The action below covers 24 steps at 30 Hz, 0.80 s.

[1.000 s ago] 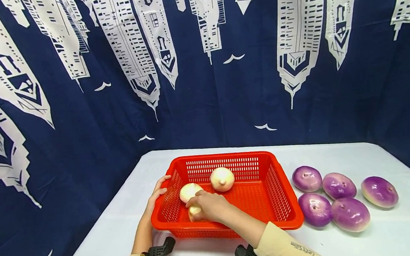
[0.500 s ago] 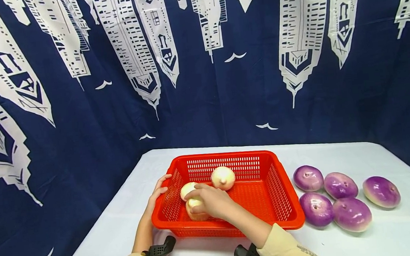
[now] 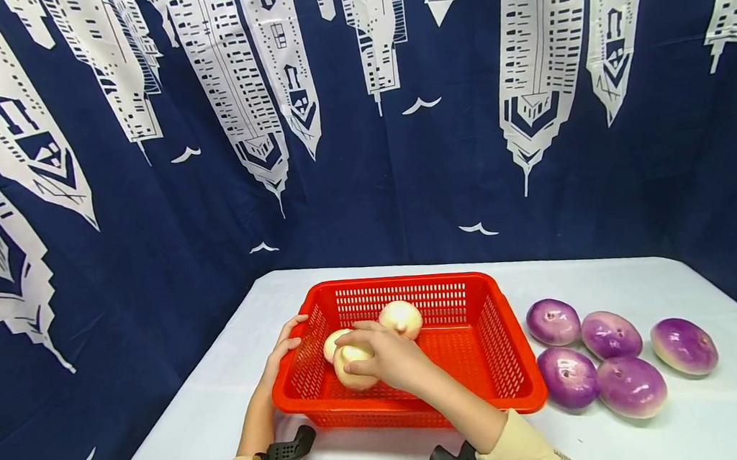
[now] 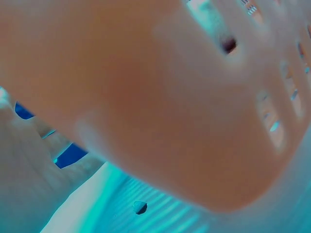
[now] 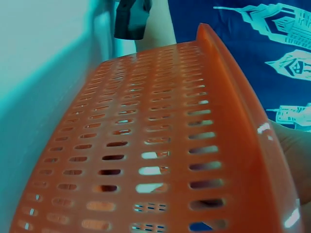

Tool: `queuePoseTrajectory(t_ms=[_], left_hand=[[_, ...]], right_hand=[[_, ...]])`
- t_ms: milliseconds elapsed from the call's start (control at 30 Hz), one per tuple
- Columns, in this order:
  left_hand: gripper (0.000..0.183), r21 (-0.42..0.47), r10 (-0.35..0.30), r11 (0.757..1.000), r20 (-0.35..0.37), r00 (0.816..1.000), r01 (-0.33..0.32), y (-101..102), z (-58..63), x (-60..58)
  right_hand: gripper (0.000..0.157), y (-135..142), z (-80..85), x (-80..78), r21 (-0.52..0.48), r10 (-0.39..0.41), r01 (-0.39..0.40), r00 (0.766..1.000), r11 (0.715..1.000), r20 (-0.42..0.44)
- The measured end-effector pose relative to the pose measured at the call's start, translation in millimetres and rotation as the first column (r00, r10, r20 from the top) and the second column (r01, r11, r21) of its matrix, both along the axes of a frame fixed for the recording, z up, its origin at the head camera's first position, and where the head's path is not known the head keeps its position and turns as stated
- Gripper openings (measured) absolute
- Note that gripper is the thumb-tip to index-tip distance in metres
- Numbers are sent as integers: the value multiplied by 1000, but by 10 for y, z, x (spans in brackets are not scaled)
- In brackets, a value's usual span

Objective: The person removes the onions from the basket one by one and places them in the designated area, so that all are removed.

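A red plastic basket [image 3: 507, 405] with slotted walls stands on the white table. My left hand [image 3: 282, 349] holds its left rim from outside; in the left wrist view the hand [image 4: 29, 170] appears beside the blurred basket wall. Inside the basket, my right hand [image 3: 388, 355] grips a pale round vegetable [image 3: 352, 377], onion-like, thumb on the near side and fingers over the far side. Another pale vegetable [image 3: 330, 346] is partly hidden behind the held one. A third pale vegetable [image 3: 403, 317], with a short tip, lies near the back wall. The right wrist view shows mostly the basket's slotted wall [image 5: 131, 111].
Several glossy purple-and-white round vegetables [image 3: 568, 377] lie on the table [image 3: 734, 418] right of the basket, the closest ones near its right wall. Behind the table hangs a dark blue curtain [image 3: 367, 208] with white building prints. Each wrist wears a black camera mount [image 3: 288, 449].
My right hand has taken hold of the pale vegetable at the front left of the basket and raised it slightly. My left hand has stayed on the rim.
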<state>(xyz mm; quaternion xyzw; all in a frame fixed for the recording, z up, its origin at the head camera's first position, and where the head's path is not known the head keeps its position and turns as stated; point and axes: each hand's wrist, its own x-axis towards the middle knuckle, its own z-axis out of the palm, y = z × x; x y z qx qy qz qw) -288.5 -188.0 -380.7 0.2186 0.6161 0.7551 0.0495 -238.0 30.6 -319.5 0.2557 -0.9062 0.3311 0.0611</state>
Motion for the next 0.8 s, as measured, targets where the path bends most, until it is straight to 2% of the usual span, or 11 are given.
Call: queuePoseTrajectory(t_ms=[333,533,800], left_hand=[[42,-1,5,1000,21,1000,-5,-8,-10,6],[42,0,10,1000,19,1000,-10,-2,-17,16],[43,6,-33,999,41,999,33,-27,-1,-6]], right_hand=[[35,127,23,67,-145,-92,93,996,985,11],[35,218,40,84,-245,-137,131,991,961,-8],[39,350,59,112,-343,-201,184,979,921,-16]])
